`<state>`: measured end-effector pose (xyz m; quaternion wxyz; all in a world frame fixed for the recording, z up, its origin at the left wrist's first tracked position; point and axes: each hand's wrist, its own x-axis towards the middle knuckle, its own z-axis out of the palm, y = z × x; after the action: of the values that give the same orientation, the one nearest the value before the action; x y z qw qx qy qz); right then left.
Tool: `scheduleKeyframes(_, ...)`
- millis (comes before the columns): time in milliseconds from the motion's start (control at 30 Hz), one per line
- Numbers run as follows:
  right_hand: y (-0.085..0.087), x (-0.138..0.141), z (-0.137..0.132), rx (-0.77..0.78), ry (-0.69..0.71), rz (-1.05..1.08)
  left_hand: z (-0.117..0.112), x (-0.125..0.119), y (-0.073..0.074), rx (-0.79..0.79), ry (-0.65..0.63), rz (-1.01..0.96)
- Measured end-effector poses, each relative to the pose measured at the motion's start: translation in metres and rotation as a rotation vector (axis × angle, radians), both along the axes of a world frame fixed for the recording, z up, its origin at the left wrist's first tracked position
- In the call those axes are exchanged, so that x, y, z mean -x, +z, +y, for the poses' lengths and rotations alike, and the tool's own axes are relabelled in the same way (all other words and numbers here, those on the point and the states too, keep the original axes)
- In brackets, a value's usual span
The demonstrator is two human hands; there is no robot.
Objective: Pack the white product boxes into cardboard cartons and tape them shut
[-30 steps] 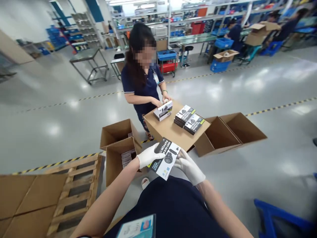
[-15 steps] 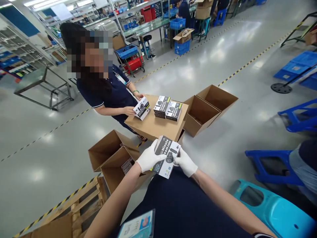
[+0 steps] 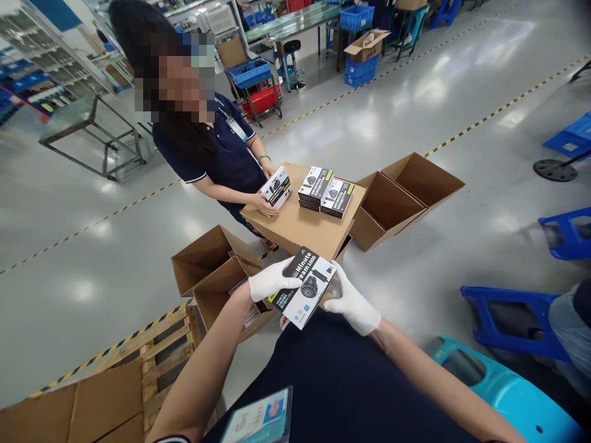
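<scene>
A black-and-white printed cardboard box [image 3: 310,289] is held tilted before my waist, its face with "Minute" lettering and product pictures turned up. My left hand [image 3: 273,280], in a white glove, grips its left side with the thumb across the printed face. At the right edge, my right hand [image 3: 353,306], also gloved, curls with its fingertips against the box and its thumb lower down. Just beyond is a large carton [image 3: 295,231] carrying stacked boxes [image 3: 315,184] of the same print. A co-worker across it holds a similar box [image 3: 277,187] in both hands.
Open cartons stand left [image 3: 203,261] and right [image 3: 399,200] of the large carton. A wooden pallet [image 3: 168,338] with flattened cardboard [image 3: 108,394] lies at lower left. A turquoise stool [image 3: 512,394] and a blue stool [image 3: 512,320] are at my right, beside a seated person.
My right hand has shifted its grip outward along the box's right edge, its thumb leaving the printed face. The co-worker's box is more upright. The camera view has tipped downward.
</scene>
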<state>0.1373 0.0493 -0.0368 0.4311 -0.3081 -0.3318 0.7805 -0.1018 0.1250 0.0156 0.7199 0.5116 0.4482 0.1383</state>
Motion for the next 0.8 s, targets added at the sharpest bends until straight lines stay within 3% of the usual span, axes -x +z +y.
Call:
scheduleKeyframes(133,-0.005,-0.029,0.005,-0.12,0.16,-0.2,0.013,0.009,-0.016,0.136,-0.191,-0.063)
scheduleKeyframes(233,-0.012,-0.046,0.015,-0.257,0.328,-0.319,0.018,0.0,-0.021,0.154,-0.389,-0.001)
scheduleKeyframes(300,-0.016,-0.051,0.019,-0.304,0.374,-0.334,0.016,-0.01,-0.015,0.044,-0.427,0.087)
scheduleKeyframes(400,-0.019,-0.05,0.017,-0.294,0.319,-0.354,0.001,-0.023,0.003,-0.324,-0.415,0.286)
scheduleKeyframes(500,-0.021,-0.045,0.012,-0.254,0.3,-0.365,-0.019,-0.028,0.022,-0.63,-0.486,0.473)
scheduleKeyframes(633,-0.02,-0.035,0.012,-0.233,0.324,-0.38,-0.033,-0.028,0.034,-0.697,-0.584,0.629)
scheduleKeyframes(800,-0.016,-0.03,0.018,-0.238,0.337,-0.406,-0.028,-0.03,0.032,-0.7,-0.626,0.673)
